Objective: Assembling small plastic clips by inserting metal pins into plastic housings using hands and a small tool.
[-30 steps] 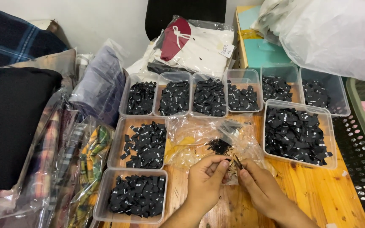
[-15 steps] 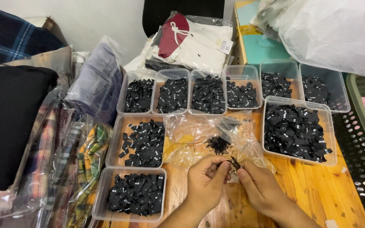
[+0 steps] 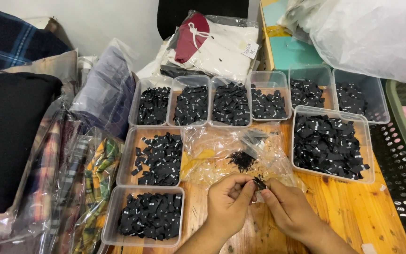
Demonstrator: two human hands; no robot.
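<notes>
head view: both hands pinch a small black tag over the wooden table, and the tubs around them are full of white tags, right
Not quite. In the head view the left hand and right hand do pinch a small black tag over the wooden table, but the tubs hold black tags, not white.

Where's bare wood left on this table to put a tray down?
Bare wood shows right of the right hand, below the big tray of black labels, and in a narrow strip between the left hand and the near-left tray. Everything behind is packed with trays and clear bags.

Left hand (image 3: 229, 202) and right hand (image 3: 287, 209) meet fingertip to fingertip, pinching.
</notes>
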